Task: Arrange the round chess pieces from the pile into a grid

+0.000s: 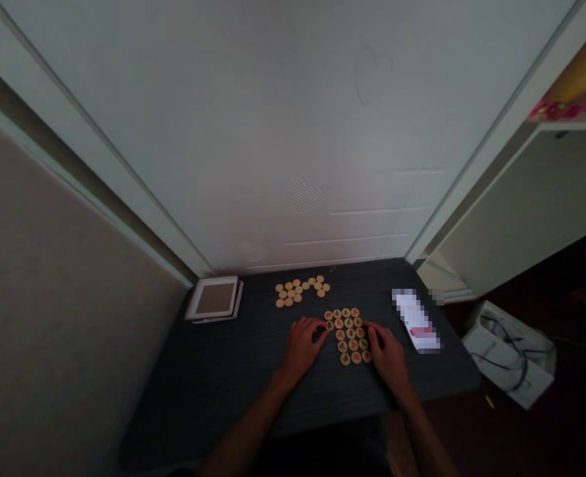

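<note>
One disc (330, 326) is pinched in my L hand (302, 344) at the L edge of the disc block (351, 334); can't tell if R hand (388, 354) grips anything, but a sideways nudge w/ either cd skew the rows.

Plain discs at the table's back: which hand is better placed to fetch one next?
Probably the left hand: it is nearer the plain discs, while the right hand is farther off, right of the marked discs.
</note>
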Demonstrator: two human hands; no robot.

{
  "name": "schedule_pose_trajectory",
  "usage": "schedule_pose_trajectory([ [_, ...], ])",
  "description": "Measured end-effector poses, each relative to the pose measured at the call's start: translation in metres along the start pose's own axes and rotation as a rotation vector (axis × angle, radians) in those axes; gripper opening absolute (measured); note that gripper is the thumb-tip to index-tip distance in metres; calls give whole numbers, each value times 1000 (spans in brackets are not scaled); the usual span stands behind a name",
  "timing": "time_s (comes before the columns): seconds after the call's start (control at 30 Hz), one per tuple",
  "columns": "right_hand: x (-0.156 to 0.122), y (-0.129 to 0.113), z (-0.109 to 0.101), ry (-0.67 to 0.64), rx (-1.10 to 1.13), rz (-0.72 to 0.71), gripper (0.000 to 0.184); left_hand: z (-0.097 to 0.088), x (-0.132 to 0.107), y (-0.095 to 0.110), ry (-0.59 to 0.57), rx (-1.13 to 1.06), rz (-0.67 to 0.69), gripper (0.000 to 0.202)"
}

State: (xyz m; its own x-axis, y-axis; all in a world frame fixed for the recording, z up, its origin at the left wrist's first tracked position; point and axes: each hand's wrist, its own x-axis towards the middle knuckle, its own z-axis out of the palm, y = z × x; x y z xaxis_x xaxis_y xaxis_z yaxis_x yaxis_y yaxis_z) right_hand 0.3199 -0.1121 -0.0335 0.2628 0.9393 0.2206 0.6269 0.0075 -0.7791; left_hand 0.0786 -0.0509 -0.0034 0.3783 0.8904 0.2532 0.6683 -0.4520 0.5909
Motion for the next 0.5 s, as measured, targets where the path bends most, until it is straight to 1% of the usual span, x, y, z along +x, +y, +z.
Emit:
schedule_pose_trajectory([
  [0.5, 0, -4, -2, -8, 0, 7, 40, 0, 0, 2, 4, -6, -17, 9],
])
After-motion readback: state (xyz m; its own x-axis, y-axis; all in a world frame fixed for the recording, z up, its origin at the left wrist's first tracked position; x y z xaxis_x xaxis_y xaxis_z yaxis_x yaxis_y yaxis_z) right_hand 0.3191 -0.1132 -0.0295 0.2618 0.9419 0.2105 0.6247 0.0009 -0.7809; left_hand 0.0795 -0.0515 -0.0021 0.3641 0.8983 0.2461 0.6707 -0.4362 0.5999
